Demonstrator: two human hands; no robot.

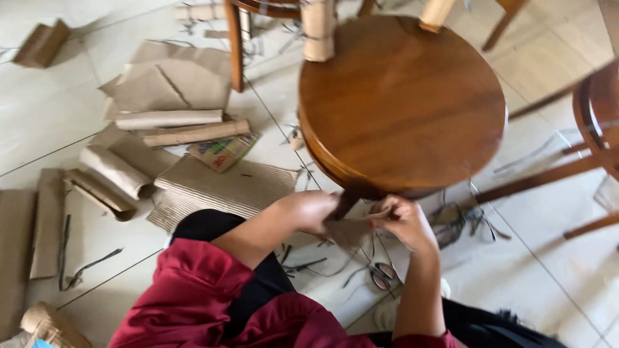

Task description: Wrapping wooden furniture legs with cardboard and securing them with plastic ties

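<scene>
A round brown wooden chair seat [400, 103] fills the upper middle of the view. Just below its near rim, my left hand [309, 209] and my right hand [403, 222] both grip a piece of brown wrapping paper [351, 225] around a dark chair leg [343, 205]. The two hands are close together, one on each side of the leg. The paper hangs down between them. Two upper parts of the chair carry paper wrapping [318, 29]. My red sleeve [193, 290] and dark trousers show at the bottom.
Torn corrugated cardboard [225, 187], rolled paper tubes [167, 119] and flat brown sheets litter the white tiled floor on the left. Dark plastic straps [451, 222] and scissors [382, 276] lie near my knees. Another wooden chair [596, 109] stands at the right edge.
</scene>
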